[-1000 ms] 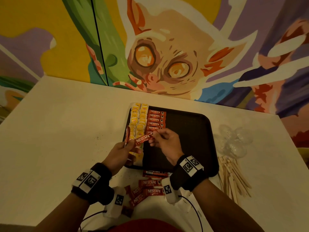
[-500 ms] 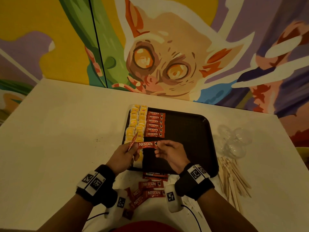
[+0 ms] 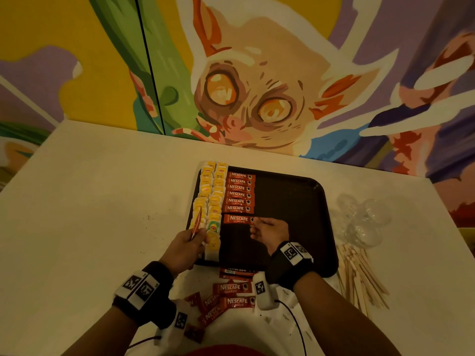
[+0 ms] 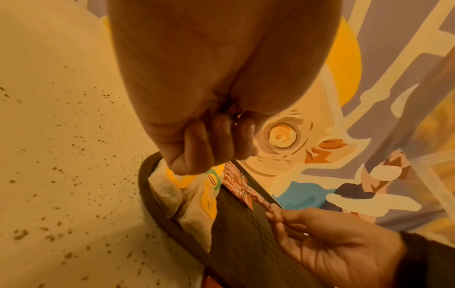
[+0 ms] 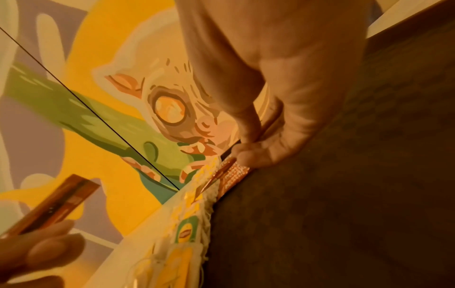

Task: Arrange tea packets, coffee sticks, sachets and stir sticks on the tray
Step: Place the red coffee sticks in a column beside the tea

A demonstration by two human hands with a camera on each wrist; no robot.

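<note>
A dark tray lies on the white table. Yellow tea packets fill two columns along its left side. Beside them runs a column of red Nescafe coffee sticks. My right hand pinches the right end of one more coffee stick, low over the tray just below that column. My left hand hovers at the tray's left edge and grips another coffee stick that stands on edge. In the right wrist view that stick sticks up from the left fingers.
Several loose coffee sticks lie on the table between my wrists, in front of the tray. Wooden stir sticks are piled right of the tray, with clear plastic cups behind them. A painted wall closes off the table's far edge.
The right hand has carried its coffee stick from beside the left hand down to the tray below the column. The left hand let go of that stick and keeps its own.
</note>
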